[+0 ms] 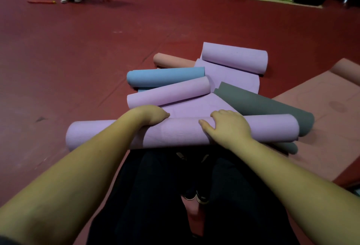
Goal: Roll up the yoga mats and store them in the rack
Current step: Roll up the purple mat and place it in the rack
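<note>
1. Hands: left hand [151,115] and right hand [227,126] are apart, both on top of the near roll [175,133]. Left fingers curl over its far edge; right palm presses down with fingers curved over the top and thumb out to the side.
2. Near roll is lilac and lies crosswise on the floor [78,50] just ahead of the knees. Its flat tail [194,106] runs away from it, so the rolling is not finished.
3. Risk: the hands sit near the middle and the ends are free, so the roll could telescope or go cone-shaped. The right end already looks slightly stepped.
4. Risk: the grey roll [268,108] touches the right end of the near roll. Pushing forward could ride up on it or shove it off line.
5. Risk: the tail passes under the second lilac roll [169,92]. It blocks the path and would jam or skew the roll unless it is moved.
6. Risk: loose pressure would give a slack core, and the roll may spring open on release.
7. Count of rolled or part-rolled mats: 3 lilac (third at the far roll [234,58]), 1 blue [165,76], 1 grey, 1 peach [171,60].
8. Count of flat mats: 1 pink mat [321,112] to the right, with its far end curled.
9. No rack is in view.
</note>
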A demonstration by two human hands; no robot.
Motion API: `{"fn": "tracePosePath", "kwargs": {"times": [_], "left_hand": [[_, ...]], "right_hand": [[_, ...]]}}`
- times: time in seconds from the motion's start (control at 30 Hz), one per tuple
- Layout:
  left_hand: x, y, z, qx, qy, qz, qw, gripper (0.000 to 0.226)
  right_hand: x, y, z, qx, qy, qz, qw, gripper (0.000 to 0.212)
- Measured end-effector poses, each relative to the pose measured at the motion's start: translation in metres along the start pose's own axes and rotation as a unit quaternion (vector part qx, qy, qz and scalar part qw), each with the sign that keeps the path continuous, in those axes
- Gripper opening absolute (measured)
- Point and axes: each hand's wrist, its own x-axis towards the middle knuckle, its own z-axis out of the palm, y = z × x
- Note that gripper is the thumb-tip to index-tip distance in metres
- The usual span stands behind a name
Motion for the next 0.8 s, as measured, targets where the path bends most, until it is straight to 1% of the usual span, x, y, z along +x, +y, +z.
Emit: {"fn": "tracePosePath", "kwargs": {"times": [0.07, 0.13, 0.17, 0.2, 0.27, 0.33, 0.4, 0.5, 0.53, 0.6, 0.7, 0.8], "left_hand": [[-0.008, 0.001, 0.003, 0.056, 0.085, 0.012, 0.995, 0.057], [-0.018, -0.001, 0.009, 0.1, 0.2, 0.046, 0.974, 0.054], [-0.021, -0.003, 0.013, 0.101, 0.254, 0.065, 0.96, 0.052], [-0.024, -0.003, 0.018, 0.087, 0.29, 0.078, 0.95, 0.051], [-0.035, -0.004, 0.03, 0.073, 0.317, 0.08, 0.942, 0.052], [-0.045, -0.006, 0.046, 0.117, 0.327, 0.098, 0.933, 0.059], [-0.053, -0.01, 0.056, 0.143, 0.317, 0.097, 0.932, 0.068], [-0.054, -0.009, 0.048, 0.136, 0.303, 0.083, 0.94, 0.077], [-0.056, -0.008, 0.044, 0.137, 0.309, 0.085, 0.937, 0.078], [-0.059, -0.008, 0.036, 0.146, 0.328, 0.09, 0.929, 0.073], [-0.067, -0.006, 0.031, 0.135, 0.325, 0.088, 0.932, 0.061], [-0.075, -0.002, 0.027, 0.106, 0.269, 0.058, 0.955, 0.065]], "right_hand": [[0.007, 0.0, 0.0, 0.002, -0.004, 0.007, 1.0, 0.072], [0.01, -0.001, 0.001, 0.002, -0.003, 0.003, 1.0, 0.063], [0.01, -0.001, 0.001, 0.004, -0.001, 0.004, 1.0, 0.062], [0.011, -0.001, 0.0, 0.007, -0.001, 0.008, 1.0, 0.062], [0.016, -0.001, -0.001, 0.022, -0.014, 0.023, 0.999, 0.063], [0.023, 0.0, -0.005, 0.04, -0.053, 0.039, 0.997, 0.065], [0.028, -0.001, -0.011, 0.046, -0.085, 0.039, 0.995, 0.067], [0.031, -0.004, -0.022, 0.049, -0.114, 0.037, 0.992, 0.07], [0.031, -0.004, -0.026, 0.052, -0.123, 0.036, 0.99, 0.071], [0.031, -0.005, -0.037, 0.057, -0.141, 0.033, 0.988, 0.072], [0.027, -0.003, -0.053, 0.071, -0.176, 0.034, 0.981, 0.072], [0.024, -0.002, -0.062, 0.094, -0.233, 0.024, 0.968, 0.067]]}}
